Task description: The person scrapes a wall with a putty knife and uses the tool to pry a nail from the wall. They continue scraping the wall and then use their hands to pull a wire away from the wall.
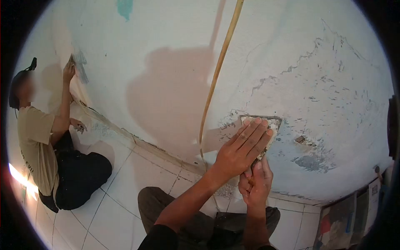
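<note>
A wide putty knife (pixel 273 123) with a crusted, pale-smeared blade rests against the whitish wall (pixel 266 54). My left hand (pixel 243 148) lies flat over the blade, its fingers stretched out and pointing up. Below it, my right hand (pixel 257 183) is closed around the handle, which is mostly hidden by my fingers. Flaked, scraped plaster (pixel 231 118) shows just left of the blade. To the right are a grey bare patch (pixel 314 162) and a small broken hole (pixel 304 141).
A yellowish cable (pixel 221 62) hangs down the wall left of my hands. Farther left, a co-worker (pixel 37 137) sits on the tiled floor (pixel 121 216), one hand (pixel 68 71) raised to the wall. A cabinet (pixel 346 221) stands at lower right.
</note>
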Demonstrator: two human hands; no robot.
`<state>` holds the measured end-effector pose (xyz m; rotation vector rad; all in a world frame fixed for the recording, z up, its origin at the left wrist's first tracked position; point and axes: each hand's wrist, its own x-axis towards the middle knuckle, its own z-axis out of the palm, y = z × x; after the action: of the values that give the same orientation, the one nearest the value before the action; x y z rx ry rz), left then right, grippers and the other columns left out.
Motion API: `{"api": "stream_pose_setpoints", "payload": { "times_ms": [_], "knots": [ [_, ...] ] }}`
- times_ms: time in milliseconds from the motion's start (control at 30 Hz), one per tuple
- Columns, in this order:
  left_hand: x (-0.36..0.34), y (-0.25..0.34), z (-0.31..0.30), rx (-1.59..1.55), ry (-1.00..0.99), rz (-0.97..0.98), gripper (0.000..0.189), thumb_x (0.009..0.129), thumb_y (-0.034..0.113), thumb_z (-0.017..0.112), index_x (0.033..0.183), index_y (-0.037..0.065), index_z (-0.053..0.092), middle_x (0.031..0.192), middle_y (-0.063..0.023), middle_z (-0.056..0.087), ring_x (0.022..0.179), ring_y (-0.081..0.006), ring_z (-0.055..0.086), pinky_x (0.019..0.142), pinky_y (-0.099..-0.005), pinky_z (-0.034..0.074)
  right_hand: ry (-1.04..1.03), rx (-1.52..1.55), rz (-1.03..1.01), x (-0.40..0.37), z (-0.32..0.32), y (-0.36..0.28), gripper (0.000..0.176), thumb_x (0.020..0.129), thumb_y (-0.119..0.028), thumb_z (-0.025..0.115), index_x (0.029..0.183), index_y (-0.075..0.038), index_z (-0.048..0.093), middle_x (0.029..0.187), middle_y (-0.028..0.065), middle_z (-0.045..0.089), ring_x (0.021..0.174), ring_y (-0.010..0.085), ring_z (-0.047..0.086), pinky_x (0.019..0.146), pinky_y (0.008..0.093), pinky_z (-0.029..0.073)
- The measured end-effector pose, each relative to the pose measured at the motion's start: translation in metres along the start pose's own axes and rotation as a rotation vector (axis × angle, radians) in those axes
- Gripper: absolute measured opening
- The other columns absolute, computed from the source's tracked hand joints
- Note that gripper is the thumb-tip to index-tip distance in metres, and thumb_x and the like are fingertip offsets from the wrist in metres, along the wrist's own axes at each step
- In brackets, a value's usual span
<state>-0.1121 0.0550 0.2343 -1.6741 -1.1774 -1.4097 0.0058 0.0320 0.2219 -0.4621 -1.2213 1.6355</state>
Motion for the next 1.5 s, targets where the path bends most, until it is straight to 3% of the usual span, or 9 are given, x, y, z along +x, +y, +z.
{"api": "stream_pose_setpoints", "payload": {
  "times_ms": [267,367,533,733,967,1200,1333,1400,1500],
  "knots": [
    [0.000,-0.003,0.006,-0.015,0.036,0.018,0.039,0.078,0.008,0.060,0.117,0.004,0.061,0.123,-0.0129,0.059,0.118,-0.0278,0.054,0.100,-0.0412,0.047,-0.072,-0.091,-0.004,0.011,-0.007,-0.008,0.042,0.099,-0.026,0.044,0.132,0.001,0.043,0.069,0.0015,0.046,0.040,0.0038,0.032,0.034,0.0197,0.026],
    [0.001,-0.005,0.011,0.026,0.035,0.071,0.039,0.084,0.009,0.054,0.122,0.003,0.058,0.128,-0.0123,0.056,0.123,-0.0268,0.050,0.101,-0.0398,0.045,-0.072,-0.088,0.011,0.010,-0.014,-0.007,0.041,0.099,-0.025,0.045,0.130,0.001,0.044,0.068,0.0013,0.046,0.040,0.0042,0.032,0.035,0.0201,0.026],
    [0.025,-0.013,0.004,-0.001,0.055,0.034,0.039,0.083,0.011,0.055,0.121,0.003,0.059,0.126,-0.0127,0.058,0.121,-0.0262,0.052,0.103,-0.0405,0.044,-0.062,-0.030,0.035,0.024,-0.005,-0.010,0.042,0.100,-0.027,0.043,0.133,-0.002,0.039,0.068,0.0010,0.044,0.038,0.0023,0.030,0.032,0.0172,0.023],
    [0.014,0.000,0.007,-0.056,0.014,0.041,0.045,0.077,0.012,0.059,0.121,0.004,0.059,0.127,-0.0119,0.057,0.122,-0.0262,0.051,0.102,-0.0409,0.044,-0.031,-0.003,0.010,0.007,-0.002,-0.017,0.039,0.099,-0.025,0.045,0.130,-0.001,0.044,0.067,0.0012,0.044,0.040,0.0051,0.033,0.034,0.0202,0.027],
    [0.007,0.004,0.001,-0.075,-0.025,-0.027,0.035,0.079,0.012,0.062,0.114,0.007,0.065,0.120,-0.0122,0.061,0.117,-0.0268,0.055,0.100,-0.0423,0.045,0.050,0.000,0.049,0.000,0.006,-0.012,0.031,0.100,-0.026,0.044,0.117,-0.001,0.049,0.066,0.0005,0.044,0.041,0.0046,0.037,0.034,0.0208,0.027],
    [0.005,-0.010,-0.002,-0.096,-0.069,0.047,0.038,0.079,0.012,0.060,0.117,0.007,0.063,0.124,-0.0100,0.059,0.119,-0.0243,0.054,0.102,-0.0401,0.044,0.056,-0.008,0.034,-0.002,0.014,-0.002,0.031,0.100,-0.027,0.042,0.113,0.000,0.049,0.067,0.0001,0.043,0.042,0.0056,0.037,0.035,0.0216,0.029],
    [0.004,-0.017,-0.002,-0.103,-0.069,0.121,0.035,0.080,0.012,0.061,0.114,0.008,0.065,0.120,-0.0084,0.061,0.115,-0.0240,0.057,0.101,-0.0405,0.045,0.048,0.047,0.058,0.005,0.010,0.014,0.034,0.101,-0.028,0.040,0.118,0.000,0.046,0.066,0.0000,0.042,0.042,0.0058,0.036,0.036,0.0220,0.030],
    [0.006,-0.019,-0.008,-0.077,-0.126,0.111,0.031,0.079,0.010,0.063,0.110,0.009,0.067,0.117,-0.0072,0.063,0.111,-0.0242,0.059,0.100,-0.0408,0.047,0.009,0.134,-0.007,0.003,0.013,0.027,0.039,0.100,-0.029,0.039,0.130,-0.004,0.039,0.067,0.0007,0.040,0.039,0.0052,0.032,0.033,0.0204,0.025],
    [0.003,-0.026,-0.008,-0.125,-0.127,0.160,0.038,0.082,0.012,0.059,0.119,0.007,0.061,0.122,-0.0080,0.060,0.119,-0.0223,0.054,0.102,-0.0400,0.044,0.030,0.181,0.026,0.008,0.013,0.031,0.034,0.100,-0.030,0.039,0.122,-0.004,0.042,0.067,0.0006,0.040,0.039,0.0054,0.031,0.033,0.0204,0.025]
  ]
}}
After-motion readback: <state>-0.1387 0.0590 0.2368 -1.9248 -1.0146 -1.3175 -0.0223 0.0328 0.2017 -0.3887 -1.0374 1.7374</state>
